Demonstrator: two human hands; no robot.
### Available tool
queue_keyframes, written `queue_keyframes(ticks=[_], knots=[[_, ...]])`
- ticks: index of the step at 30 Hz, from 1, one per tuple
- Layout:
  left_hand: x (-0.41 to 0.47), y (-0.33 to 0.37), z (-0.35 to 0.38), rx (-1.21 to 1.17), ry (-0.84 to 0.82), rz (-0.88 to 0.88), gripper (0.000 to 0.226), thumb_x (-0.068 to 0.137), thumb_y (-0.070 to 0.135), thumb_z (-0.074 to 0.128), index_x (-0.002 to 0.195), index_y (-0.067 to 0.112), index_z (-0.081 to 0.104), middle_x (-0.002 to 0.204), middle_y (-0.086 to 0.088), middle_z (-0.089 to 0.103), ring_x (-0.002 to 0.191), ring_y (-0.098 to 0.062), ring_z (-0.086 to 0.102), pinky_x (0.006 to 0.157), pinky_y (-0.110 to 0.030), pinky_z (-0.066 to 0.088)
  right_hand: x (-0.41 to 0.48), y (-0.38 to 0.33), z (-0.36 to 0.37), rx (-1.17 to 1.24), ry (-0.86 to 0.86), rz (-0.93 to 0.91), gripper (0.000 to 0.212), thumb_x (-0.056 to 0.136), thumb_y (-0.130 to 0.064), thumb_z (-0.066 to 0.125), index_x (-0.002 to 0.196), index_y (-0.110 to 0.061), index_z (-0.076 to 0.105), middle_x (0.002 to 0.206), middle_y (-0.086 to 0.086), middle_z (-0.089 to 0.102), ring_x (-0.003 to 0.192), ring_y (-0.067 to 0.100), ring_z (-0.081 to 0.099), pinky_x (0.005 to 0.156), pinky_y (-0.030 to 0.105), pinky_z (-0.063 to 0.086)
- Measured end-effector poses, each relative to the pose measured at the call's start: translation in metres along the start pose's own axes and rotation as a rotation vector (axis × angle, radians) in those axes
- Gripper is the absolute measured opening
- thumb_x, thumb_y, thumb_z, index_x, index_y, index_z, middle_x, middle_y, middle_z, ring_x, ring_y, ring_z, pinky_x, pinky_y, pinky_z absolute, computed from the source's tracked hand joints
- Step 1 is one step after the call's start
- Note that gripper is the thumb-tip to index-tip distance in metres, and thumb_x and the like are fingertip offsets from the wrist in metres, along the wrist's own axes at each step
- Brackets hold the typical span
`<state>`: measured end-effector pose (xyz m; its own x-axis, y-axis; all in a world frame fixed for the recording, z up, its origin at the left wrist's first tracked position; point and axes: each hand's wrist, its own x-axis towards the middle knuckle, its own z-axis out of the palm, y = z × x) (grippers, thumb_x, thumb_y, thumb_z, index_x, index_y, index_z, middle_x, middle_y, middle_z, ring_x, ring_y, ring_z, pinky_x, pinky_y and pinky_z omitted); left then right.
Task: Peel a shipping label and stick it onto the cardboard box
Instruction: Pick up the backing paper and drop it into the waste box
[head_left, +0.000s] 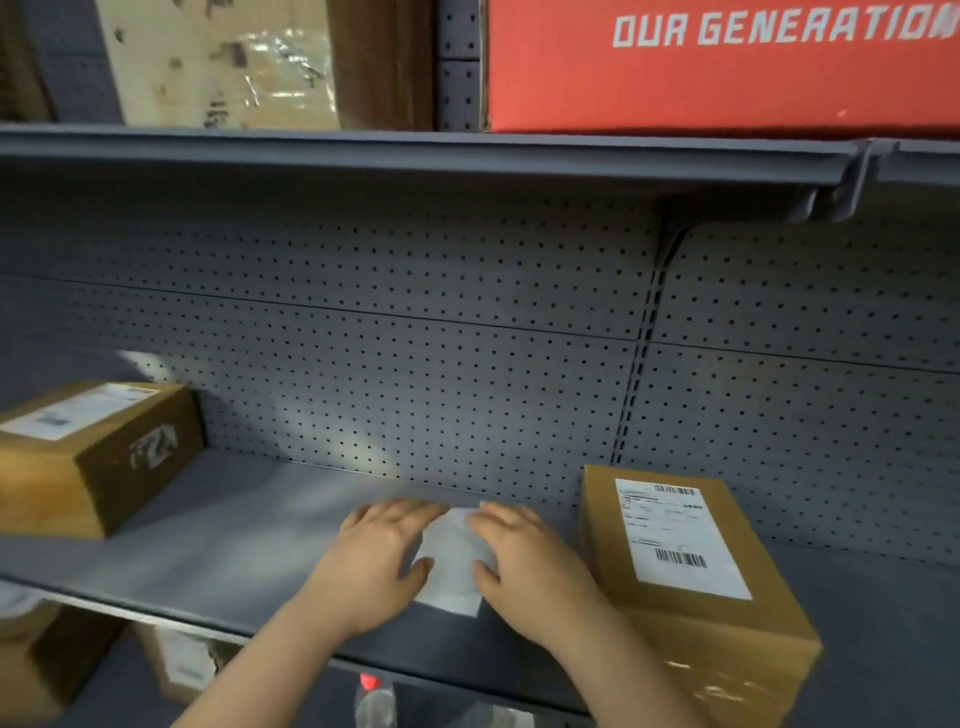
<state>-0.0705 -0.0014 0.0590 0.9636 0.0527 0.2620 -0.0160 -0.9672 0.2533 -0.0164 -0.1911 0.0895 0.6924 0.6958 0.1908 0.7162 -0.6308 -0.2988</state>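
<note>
A white label sheet (453, 564) lies flat on the grey shelf (218, 540), its blank side up. My left hand (376, 558) rests on its left edge and my right hand (524, 558) on its right edge, fingers spread and pressing down. Whether either hand pinches the sheet I cannot tell. Just right of my right hand stands a cardboard box (701, 618) with a printed barcode label (675, 535) stuck on its top. A second cardboard box (88, 457) with a label on top sits at the shelf's left end.
A grey pegboard wall (467, 332) backs the shelf. The upper shelf (415, 150) carries a red printed box (717, 67) and a worn carton (218, 62). Below the shelf's front edge are more boxes (47, 665) and a clear bottle with a red cap (371, 696).
</note>
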Motion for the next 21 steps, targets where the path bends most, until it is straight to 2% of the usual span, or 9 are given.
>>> queue_keyframes(ticks=[4, 8, 9, 12, 15, 17, 19, 21], knots=[[-0.002, -0.011, 0.037, 0.051, -0.121, -0.038, 0.063, 0.085, 0.04, 0.05, 0.145, 0.03, 0.031, 0.151, 0.007, 0.035, 0.139, -0.015, 0.028, 0.112, -0.033, 0.024, 0.021, -0.004, 0.043, -0.028, -0.118, 0.07, 0.049, 0.093, -0.018, 0.049, 0.139, -0.018, 0.036, 0.147, 0.003, 0.037, 0.134, 0.023, 0.03, 0.108, 0.038, 0.035], [0.003, -0.01, 0.066, 0.049, -0.163, -0.064, 0.066, 0.088, 0.04, 0.046, 0.148, 0.025, 0.023, 0.156, 0.004, 0.027, 0.143, -0.017, 0.02, 0.113, -0.036, 0.022, 0.039, 0.011, 0.072, -0.065, -0.181, 0.15, 0.065, 0.09, -0.006, 0.052, 0.145, -0.023, 0.023, 0.157, 0.002, 0.017, 0.143, 0.026, 0.011, 0.112, 0.043, 0.027], [0.004, -0.01, 0.071, 0.033, -0.169, -0.067, 0.065, 0.089, 0.039, 0.045, 0.148, 0.025, 0.022, 0.156, 0.004, 0.026, 0.143, -0.017, 0.019, 0.114, -0.036, 0.021, 0.042, 0.015, 0.077, -0.08, -0.175, 0.155, 0.066, 0.089, -0.002, 0.051, 0.145, -0.024, 0.024, 0.157, 0.002, 0.018, 0.143, 0.026, 0.012, 0.112, 0.043, 0.027], [0.005, -0.014, 0.083, -0.001, -0.158, -0.077, 0.066, 0.084, 0.047, 0.036, 0.147, 0.027, 0.028, 0.155, 0.005, 0.03, 0.143, -0.018, 0.023, 0.112, -0.037, 0.024, 0.046, 0.023, 0.092, -0.12, -0.093, 0.116, 0.052, 0.088, -0.008, 0.048, 0.137, -0.023, 0.041, 0.142, 0.003, 0.045, 0.131, 0.025, 0.037, 0.104, 0.037, 0.037], [0.006, -0.023, 0.081, -0.052, -0.07, -0.067, 0.079, 0.071, 0.057, 0.028, 0.143, 0.027, 0.036, 0.149, 0.005, 0.04, 0.139, -0.021, 0.033, 0.109, -0.037, 0.031, 0.045, 0.024, 0.095, -0.169, 0.016, 0.118, 0.041, 0.086, -0.012, 0.052, 0.126, -0.022, 0.054, 0.127, 0.002, 0.057, 0.119, 0.026, 0.048, 0.094, 0.038, 0.046], [0.009, -0.026, 0.069, -0.065, -0.046, -0.055, 0.077, 0.073, 0.056, 0.03, 0.145, 0.029, 0.031, 0.149, 0.008, 0.037, 0.138, -0.018, 0.03, 0.11, -0.033, 0.028, 0.048, 0.021, 0.09, -0.23, 0.082, 0.094, 0.041, 0.069, -0.016, 0.074, 0.109, -0.022, 0.066, 0.109, 0.001, 0.066, 0.103, 0.025, 0.06, 0.08, 0.038, 0.053], [0.018, -0.024, 0.052, -0.066, -0.015, -0.027, 0.068, 0.082, 0.048, 0.044, 0.146, 0.03, 0.027, 0.15, 0.011, 0.034, 0.138, -0.016, 0.027, 0.11, -0.031, 0.027, 0.05, 0.016, 0.078, -0.305, 0.14, 0.067, 0.053, 0.04, -0.022, 0.09, 0.089, -0.023, 0.072, 0.087, -0.004, 0.071, 0.082, 0.021, 0.067, 0.065, 0.034, 0.057], [0.031, -0.017, 0.034, -0.056, 0.012, 0.001, 0.067, 0.086, 0.04, 0.054, 0.146, 0.032, 0.025, 0.151, 0.011, 0.032, 0.139, -0.015, 0.025, 0.111, -0.032, 0.026, 0.051, 0.014, 0.06, -0.331, 0.226, 0.023, 0.051, 0.039, -0.02, 0.09, 0.087, -0.022, 0.072, 0.082, -0.003, 0.072, 0.078, 0.021, 0.068, 0.064, 0.035, 0.057]])
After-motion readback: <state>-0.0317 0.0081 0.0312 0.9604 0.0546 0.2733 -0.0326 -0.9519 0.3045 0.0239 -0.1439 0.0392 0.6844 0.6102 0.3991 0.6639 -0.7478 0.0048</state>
